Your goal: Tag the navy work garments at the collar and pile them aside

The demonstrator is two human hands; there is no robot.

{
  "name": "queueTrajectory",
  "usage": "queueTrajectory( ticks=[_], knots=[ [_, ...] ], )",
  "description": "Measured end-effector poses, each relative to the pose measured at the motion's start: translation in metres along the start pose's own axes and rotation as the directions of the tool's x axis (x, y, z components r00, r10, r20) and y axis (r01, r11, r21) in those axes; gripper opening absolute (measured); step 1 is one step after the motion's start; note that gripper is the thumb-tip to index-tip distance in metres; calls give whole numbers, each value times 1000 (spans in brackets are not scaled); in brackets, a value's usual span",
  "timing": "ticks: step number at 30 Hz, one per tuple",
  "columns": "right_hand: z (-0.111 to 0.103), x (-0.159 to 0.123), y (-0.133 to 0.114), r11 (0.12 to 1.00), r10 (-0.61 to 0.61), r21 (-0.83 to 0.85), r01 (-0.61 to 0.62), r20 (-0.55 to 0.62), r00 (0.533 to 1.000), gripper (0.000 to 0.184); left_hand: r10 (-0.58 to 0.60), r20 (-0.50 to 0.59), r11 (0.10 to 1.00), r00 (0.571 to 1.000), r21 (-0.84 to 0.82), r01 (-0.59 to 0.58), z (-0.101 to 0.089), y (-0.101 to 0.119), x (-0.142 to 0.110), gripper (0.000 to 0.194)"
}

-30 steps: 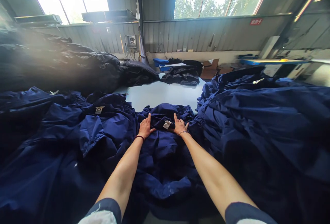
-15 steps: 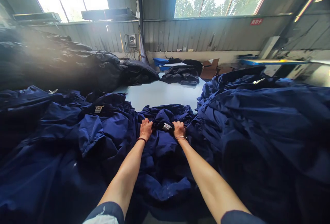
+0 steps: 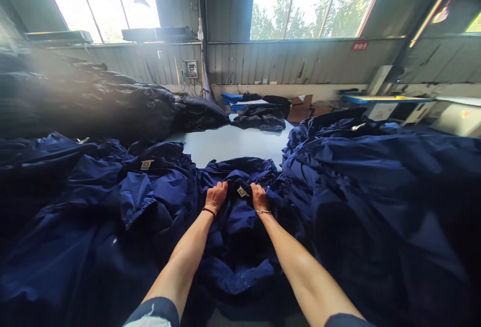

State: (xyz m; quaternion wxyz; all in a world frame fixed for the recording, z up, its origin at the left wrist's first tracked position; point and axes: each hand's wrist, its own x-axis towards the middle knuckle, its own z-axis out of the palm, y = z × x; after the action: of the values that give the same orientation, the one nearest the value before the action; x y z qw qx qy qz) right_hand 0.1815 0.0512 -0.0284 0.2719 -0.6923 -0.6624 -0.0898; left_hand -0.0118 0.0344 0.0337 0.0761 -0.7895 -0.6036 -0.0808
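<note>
A navy blue jacket point(image 3: 242, 221) lies in front of me, its dark collar stretched between my two hands. My left hand point(image 3: 216, 196) is closed on the collar's left side, a dark beaded bracelet at the wrist. On the opposite side my right hand point(image 3: 259, 197) grips the collar too, with a metal bangle below it. Between them a white label point(image 3: 242, 191) shows inside the neck. The fingertips are hidden in the cloth. More navy garments touch this jacket on both sides.
Navy garments are heaped at the left point(image 3: 93, 206) and higher at the right point(image 3: 376, 181). Behind them, a black garment pile point(image 3: 93, 101) stands at the back left. The pale table point(image 3: 236, 141) shows in the middle, with folded black garments point(image 3: 259, 116) at its far end.
My hands have drawn slightly closer together on the collar, and the label between them has tilted. The whole view has shifted a little, with the background sitting lower.
</note>
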Motion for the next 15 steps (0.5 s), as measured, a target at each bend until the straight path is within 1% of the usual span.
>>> queueTrajectory(
  ticks=[2,6,10,15],
  knots=[
    [-5,-1,0,999,19,26,-19,4,1000,26,-16,39,1000,999,-7,17,-11,2,-3,35],
    [-25,-2,-4,993,58,104,-54,-32,998,22,-27,51,999,998,-24,29,-36,5,-10,32],
    [-56,-3,-14,978,77,198,-59,-85,993,16,-13,28,998,1000,-58,14,-64,8,-21,34],
    [-102,-7,-31,962,69,271,-27,-147,987,10,-16,-4,997,1000,-73,16,-106,10,-38,36]
  ],
)
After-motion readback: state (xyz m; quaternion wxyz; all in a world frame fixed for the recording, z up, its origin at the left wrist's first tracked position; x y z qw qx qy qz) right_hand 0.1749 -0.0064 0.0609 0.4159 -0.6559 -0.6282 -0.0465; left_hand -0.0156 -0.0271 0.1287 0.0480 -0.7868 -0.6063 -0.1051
